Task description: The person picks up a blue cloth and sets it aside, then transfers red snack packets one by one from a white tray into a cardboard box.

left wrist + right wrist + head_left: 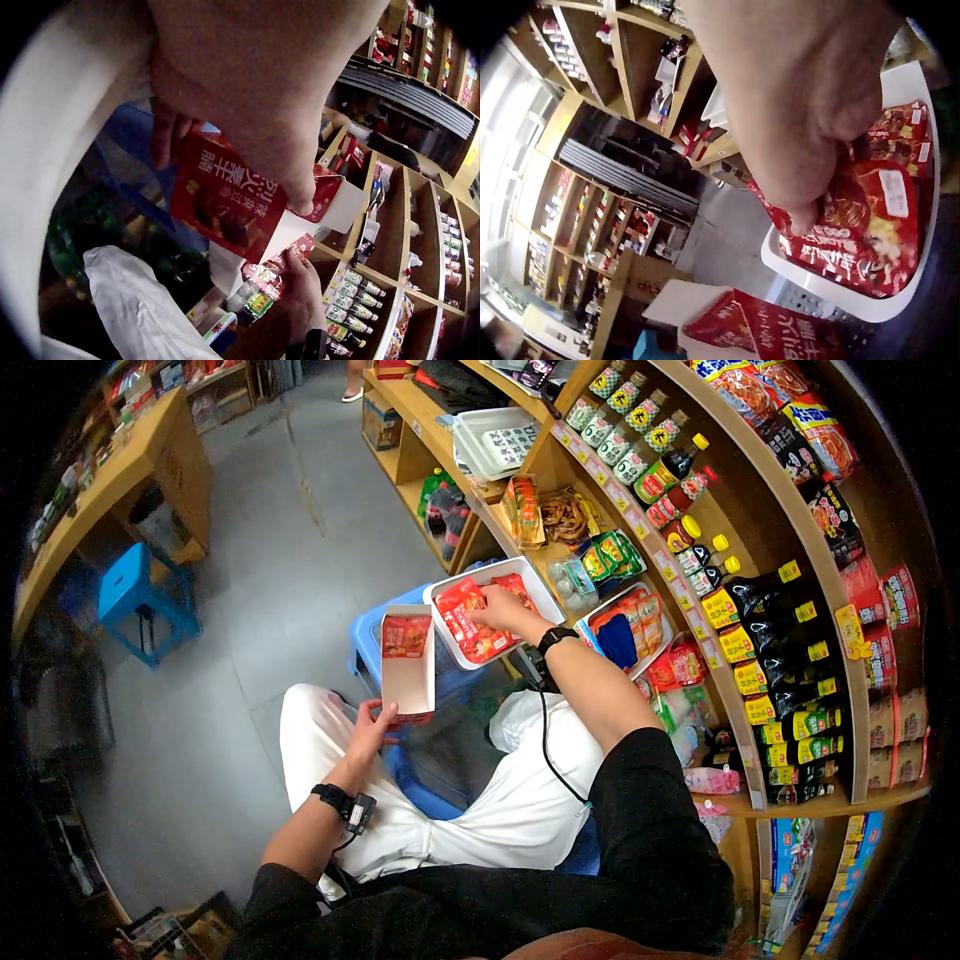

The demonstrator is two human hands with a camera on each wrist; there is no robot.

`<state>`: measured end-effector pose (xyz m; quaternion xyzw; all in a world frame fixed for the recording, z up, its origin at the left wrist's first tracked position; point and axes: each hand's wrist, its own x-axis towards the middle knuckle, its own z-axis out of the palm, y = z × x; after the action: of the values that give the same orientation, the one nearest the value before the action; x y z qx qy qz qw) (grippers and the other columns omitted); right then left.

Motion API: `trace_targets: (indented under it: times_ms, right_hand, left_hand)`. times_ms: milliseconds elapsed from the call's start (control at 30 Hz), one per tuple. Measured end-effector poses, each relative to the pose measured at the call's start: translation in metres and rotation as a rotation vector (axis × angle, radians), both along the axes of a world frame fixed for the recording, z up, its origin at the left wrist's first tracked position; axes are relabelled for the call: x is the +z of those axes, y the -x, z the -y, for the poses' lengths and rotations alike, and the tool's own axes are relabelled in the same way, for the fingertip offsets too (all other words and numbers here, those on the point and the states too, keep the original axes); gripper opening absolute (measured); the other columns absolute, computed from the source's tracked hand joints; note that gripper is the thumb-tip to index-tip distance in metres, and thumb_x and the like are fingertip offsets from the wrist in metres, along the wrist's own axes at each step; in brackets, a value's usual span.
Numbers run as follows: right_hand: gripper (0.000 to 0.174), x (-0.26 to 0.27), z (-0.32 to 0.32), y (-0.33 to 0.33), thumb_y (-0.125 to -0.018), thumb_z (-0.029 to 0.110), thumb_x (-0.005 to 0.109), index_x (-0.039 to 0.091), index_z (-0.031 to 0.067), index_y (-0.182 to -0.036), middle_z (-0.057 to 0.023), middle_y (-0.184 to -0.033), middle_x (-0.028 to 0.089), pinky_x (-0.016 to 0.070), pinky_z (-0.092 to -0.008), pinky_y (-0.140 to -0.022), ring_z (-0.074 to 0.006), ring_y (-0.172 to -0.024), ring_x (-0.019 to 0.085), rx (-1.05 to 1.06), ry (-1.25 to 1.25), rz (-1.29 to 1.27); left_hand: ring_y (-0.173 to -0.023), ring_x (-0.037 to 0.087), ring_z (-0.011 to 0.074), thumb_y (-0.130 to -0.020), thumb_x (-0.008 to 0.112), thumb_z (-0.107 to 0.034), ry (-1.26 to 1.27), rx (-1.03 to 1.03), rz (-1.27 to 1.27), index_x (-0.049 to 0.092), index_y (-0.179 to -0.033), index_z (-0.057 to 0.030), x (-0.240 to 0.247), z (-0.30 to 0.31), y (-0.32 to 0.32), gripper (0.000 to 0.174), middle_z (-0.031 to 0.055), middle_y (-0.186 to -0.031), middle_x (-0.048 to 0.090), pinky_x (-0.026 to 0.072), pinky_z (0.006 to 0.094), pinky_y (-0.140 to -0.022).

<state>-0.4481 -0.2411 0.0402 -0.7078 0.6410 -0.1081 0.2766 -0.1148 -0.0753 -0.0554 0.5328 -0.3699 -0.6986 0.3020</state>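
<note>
My left hand (370, 730) grips a red cardboard box (229, 199) with a white inside, its fingers and thumb at the near end. The end flaps stand open, and a red packet (408, 637) shows at the box's far end in the head view. Just right of the box is a white plastic tub (900, 309) with several shiny red packets in it. My right hand (505, 613) reaches into that tub and pinches a red food packet (866, 225), thumb on one side; the other fingertips are partly hidden behind the hand.
The tub stands on a blue plastic stool (372, 640) before my knees. Another tray with orange packets (652, 628) sits to the right by the shelves. Bottles of sauce (665, 475) line the curved shelf. A blue stool (150, 600) stands on the grey floor at left.
</note>
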Motion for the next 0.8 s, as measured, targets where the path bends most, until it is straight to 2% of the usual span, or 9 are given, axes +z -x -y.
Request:
trace_targets:
  times_ms: [100, 200, 233, 533, 600, 667, 733, 767, 800]
  right_hand:
    - [0.026, 0.015, -0.005, -0.006, -0.08, 0.019, 0.074, 0.067, -0.002, -0.094, -0.0066, -0.087, 0.071, 0.0524, -0.0324, -0.068, -0.0123, -0.075, 0.065, -0.187, -0.174, 0.502]
    - [0.021, 0.003, 0.013, 0.012, -0.083, 0.018, 0.065, 0.066, -0.0013, -0.091, -0.0046, -0.083, 0.069, 0.0517, -0.0312, -0.067, -0.013, -0.072, 0.064, -0.264, -0.107, 0.499]
    - [0.024, 0.028, -0.002, 0.002, -0.084, 0.021, 0.061, 0.066, -0.0019, -0.09, -0.0049, -0.079, 0.068, 0.0485, -0.0332, -0.06, -0.0149, -0.067, 0.063, -0.277, -0.012, 0.682]
    - [0.022, 0.05, -0.015, 0.014, -0.089, 0.023, 0.057, 0.065, 0.0026, -0.087, -0.0027, -0.081, 0.066, 0.0453, -0.0274, -0.067, -0.0106, -0.072, 0.059, -0.388, 0.044, 0.752]
    - [0.029, 0.051, -0.014, 0.004, -0.094, 0.028, 0.055, 0.066, 0.0012, -0.095, -0.0021, -0.085, 0.068, 0.048, -0.0306, -0.072, -0.0128, -0.076, 0.062, -0.444, 0.131, 1.175]
    - [0.029, 0.06, -0.018, -0.002, -0.096, 0.029, 0.055, 0.066, 0.0022, -0.097, -0.0023, -0.088, 0.068, 0.0481, -0.0295, -0.074, -0.0122, -0.078, 0.063, -0.446, 0.121, 1.195]
    - [0.027, 0.066, -0.021, -0.008, -0.096, 0.027, 0.055, 0.067, 0.003, -0.097, -0.0011, -0.088, 0.068, 0.0483, -0.0278, -0.068, -0.0101, -0.074, 0.062, -0.367, 0.13, 1.119]
    - [0.022, 0.058, -0.015, -0.002, -0.095, 0.024, 0.059, 0.068, 0.0048, -0.098, 0.0004, -0.087, 0.068, 0.0459, -0.0244, -0.058, -0.0074, -0.067, 0.06, -0.309, -0.034, 1.095]
    - [0.022, 0.062, -0.019, -0.006, -0.095, 0.024, 0.059, 0.068, 0.0048, -0.098, 0.0004, -0.087, 0.068, 0.0459, -0.0244, -0.058, -0.0074, -0.067, 0.06, -0.309, -0.038, 1.094]
  left_hand:
    - [-0.1, 0.063, 0.026, -0.088, 0.066, -0.055, 0.0, 0.01, -0.014, 0.036, -0.134, -0.0012, 0.009, -0.002, 0.001, 0.077, 0.0171, -0.11, 0.06, 0.0561, 0.0378, -0.073]
    - [-0.099, 0.063, 0.0258, -0.089, 0.064, -0.055, 0.004, 0.019, -0.005, 0.036, -0.135, -0.0012, 0.0, -0.002, 0.001, 0.076, 0.0171, -0.11, 0.059, 0.0561, 0.0381, -0.073]
    - [-0.099, 0.063, 0.0258, -0.089, 0.064, -0.055, 0.005, 0.016, -0.001, 0.036, -0.135, -0.0012, 0.003, -0.003, 0.001, 0.076, 0.0171, -0.11, 0.059, 0.0561, 0.0381, -0.073]
    - [-0.099, 0.062, 0.0253, -0.092, 0.06, -0.056, 0.006, 0.046, 0.007, 0.035, -0.135, -0.0025, 0.008, -0.004, 0.003, 0.074, 0.0153, -0.113, 0.059, 0.0547, 0.0399, -0.075]
    - [-0.101, 0.061, 0.0251, -0.093, 0.058, -0.057, 0.013, 0.034, 0.02, 0.036, -0.135, -0.0043, 0.016, -0.006, 0.003, 0.071, 0.0141, -0.115, 0.059, 0.0534, 0.0403, -0.076]
    - [-0.101, 0.061, 0.025, -0.093, 0.057, -0.058, 0.005, 0.035, -0.006, 0.037, -0.135, -0.005, 0.02, -0.006, 0.003, 0.07, 0.0133, -0.116, 0.06, 0.0528, 0.0402, -0.076]
    - [-0.102, 0.061, 0.0249, -0.093, 0.056, -0.058, -0.002, 0.036, -0.033, 0.037, -0.134, -0.0057, 0.022, -0.005, 0.004, 0.069, 0.0125, -0.116, 0.06, 0.0522, 0.0402, -0.076]
    - [-0.101, 0.062, 0.0241, -0.093, 0.056, -0.058, -0.003, 0.042, -0.043, 0.037, -0.134, -0.0057, 0.021, -0.006, 0.004, 0.069, 0.012, -0.115, 0.061, 0.0519, 0.039, -0.075]
    - [-0.099, 0.062, 0.0233, -0.093, 0.056, -0.057, -0.006, 0.05, -0.052, 0.038, -0.134, -0.0058, 0.021, -0.007, 0.004, 0.068, 0.0115, -0.114, 0.061, 0.0516, 0.0379, -0.074]
